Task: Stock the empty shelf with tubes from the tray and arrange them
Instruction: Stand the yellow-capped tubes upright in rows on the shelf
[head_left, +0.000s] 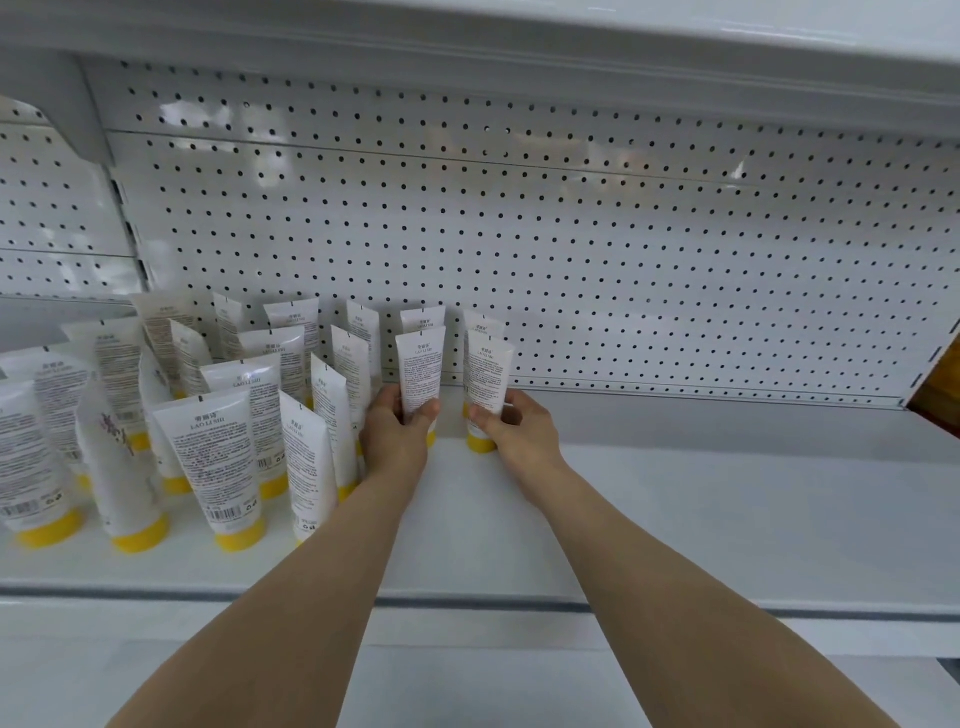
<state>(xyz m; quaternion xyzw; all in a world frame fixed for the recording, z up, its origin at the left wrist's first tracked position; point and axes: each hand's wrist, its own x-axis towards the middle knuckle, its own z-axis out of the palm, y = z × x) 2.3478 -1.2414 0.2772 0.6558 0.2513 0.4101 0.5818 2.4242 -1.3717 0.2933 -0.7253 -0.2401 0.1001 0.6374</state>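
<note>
Tubes (218, 457) stand upright on the white shelf (675, 509), long axes vertical, yellow caps down and flat crimped ends up. Nearest me, out to the left of the left hand (397, 436), the front row shows printed faces. One reads "LAO LI SHI" under a line of Chinese characters, with blocks of print too fine to read and a barcode just above the cap. The rows behind it crowd close together, some turned edge-on.

Further in, the left hand grips one tube (421, 371) low on its body, fingers and thumb curled round it just above the cap. Only a sliver of yellow shows below the hand, and I cannot tell whether the cap touches the shelf. Just to the right, the right hand (511, 428) pinches a second tube (485, 376) near its base between thumb and fingers, its cap resting on the shelf. Both held tubes are upright, label side toward me, near each other but apart.

Beyond each hand, another tube (423, 318) and its neighbour (480, 321) stand directly behind the held ones, just before the white pegboard (571, 234).
</note>
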